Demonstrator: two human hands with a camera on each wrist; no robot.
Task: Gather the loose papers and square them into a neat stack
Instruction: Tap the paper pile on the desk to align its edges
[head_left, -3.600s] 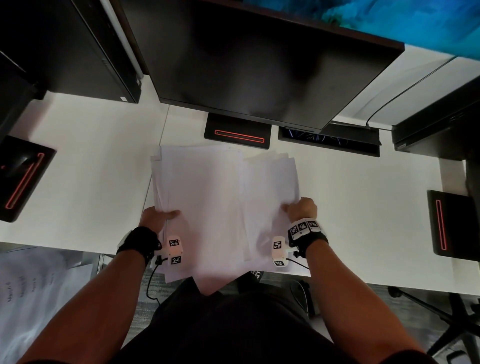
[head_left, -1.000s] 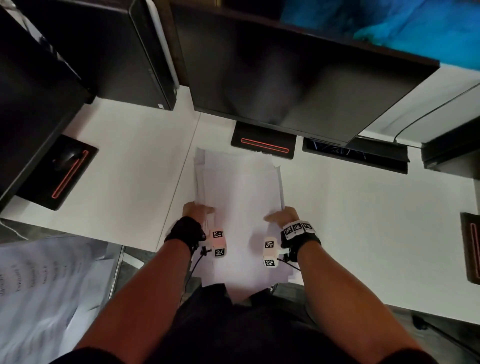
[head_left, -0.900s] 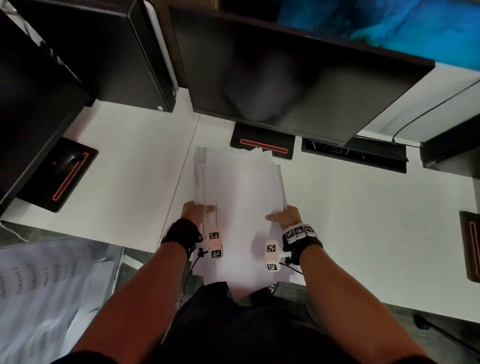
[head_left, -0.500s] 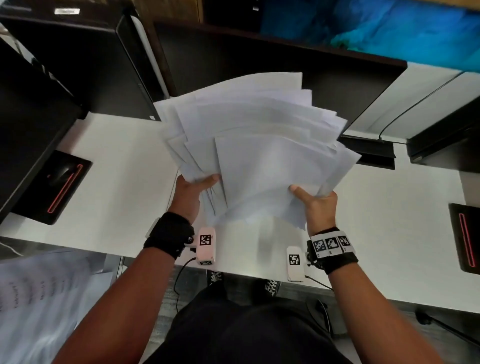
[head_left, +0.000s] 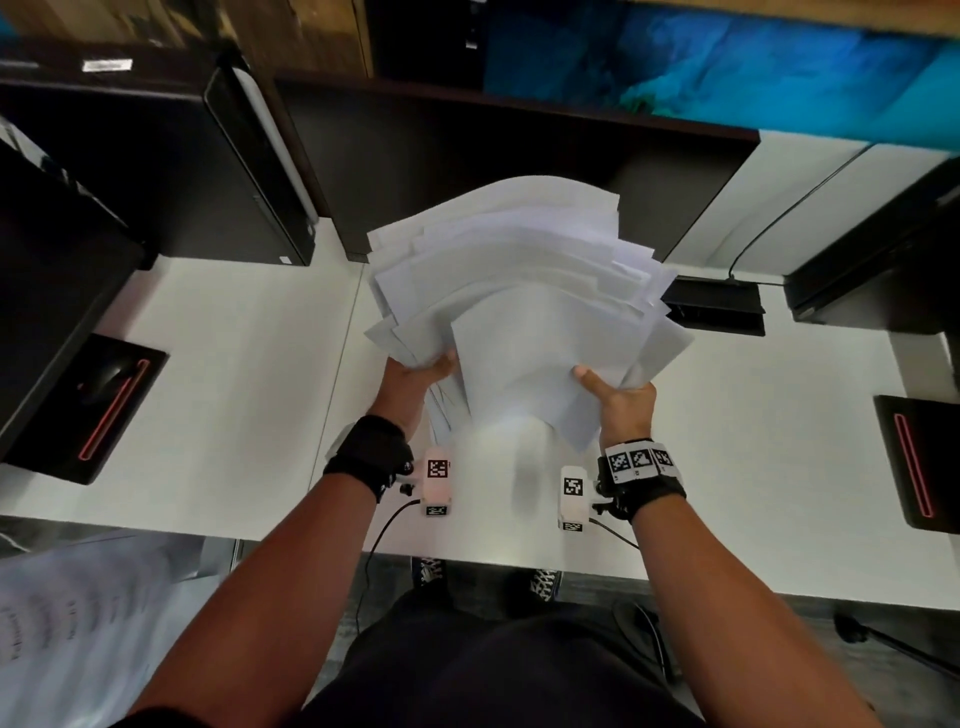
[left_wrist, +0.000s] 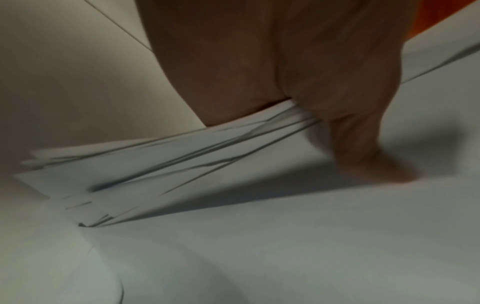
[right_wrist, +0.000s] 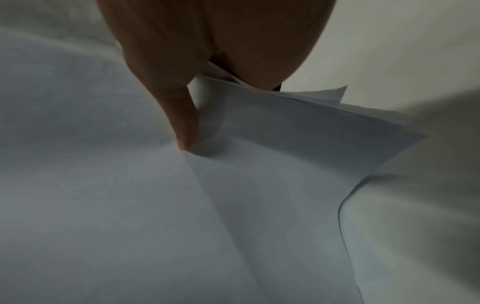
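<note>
Papers (head_left: 524, 291): fanned, uneven, raised off your desk (head_left: 208, 374).
Left hand (head_left: 415, 382): pinches their seven-o'clock corner.
Right hand (head_left: 621, 402): grips their five-o'clock corner.

We hold the fanned papers (head_left: 524, 291) above the tabletop (head_left: 234, 374), our left hand (head_left: 415, 382) gripping their left edge, our right hand (head_left: 621, 402) their right, before the monitor (head_left: 467, 150).

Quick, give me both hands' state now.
Left hand: grips the left side of the fanned papers.
Right hand: grips their right side, thumb on top.
</note>
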